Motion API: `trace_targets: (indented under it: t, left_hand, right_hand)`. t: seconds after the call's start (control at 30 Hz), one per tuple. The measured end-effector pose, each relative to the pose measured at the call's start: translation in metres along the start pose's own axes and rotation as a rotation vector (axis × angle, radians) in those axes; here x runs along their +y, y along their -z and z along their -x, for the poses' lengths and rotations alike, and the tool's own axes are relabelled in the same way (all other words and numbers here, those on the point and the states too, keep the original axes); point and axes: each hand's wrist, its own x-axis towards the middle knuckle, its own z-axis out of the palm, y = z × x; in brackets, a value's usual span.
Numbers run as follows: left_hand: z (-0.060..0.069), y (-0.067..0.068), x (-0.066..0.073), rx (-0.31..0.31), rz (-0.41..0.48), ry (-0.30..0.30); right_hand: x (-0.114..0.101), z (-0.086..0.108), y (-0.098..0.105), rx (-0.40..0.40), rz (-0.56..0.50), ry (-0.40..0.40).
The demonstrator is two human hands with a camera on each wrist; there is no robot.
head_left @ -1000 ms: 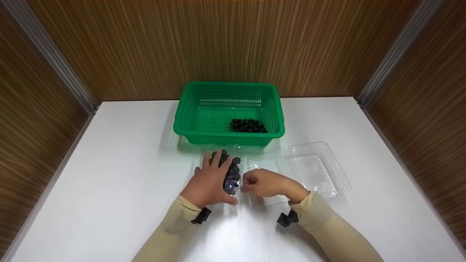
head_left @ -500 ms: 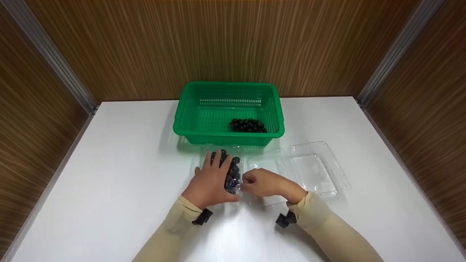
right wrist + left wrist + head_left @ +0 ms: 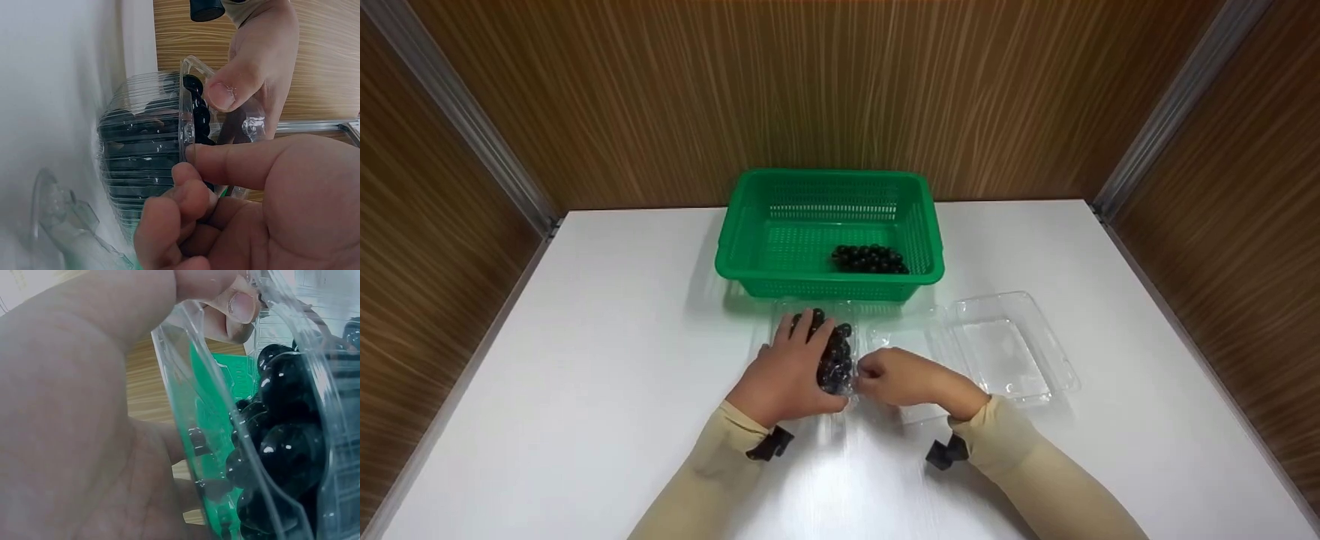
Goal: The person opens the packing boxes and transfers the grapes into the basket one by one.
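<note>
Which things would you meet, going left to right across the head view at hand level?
Left wood-grain panel → left hand → right hand → clear plastic tray → right wood-grain panel. The black grapes overlap the left hand, so they're omitted.

A booth-like workstation: white counter (image 3: 585,337) beneath the right grip (image 3: 919,381), wood-grain panels (image 3: 840,90) beyond and on both sides of it, metal strips (image 3: 470,112) at the corners
</note>
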Motion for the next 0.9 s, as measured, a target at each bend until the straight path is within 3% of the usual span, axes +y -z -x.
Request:
trace_targets:
  t: [0.9]
  left_hand:
    - [-0.0001, 0.0037, -0.0036, -0.04, 0.059, 0.008]
  right_hand:
    - [0.0002, -0.0009, -0.0003, -0.028, 0.019, -0.03]
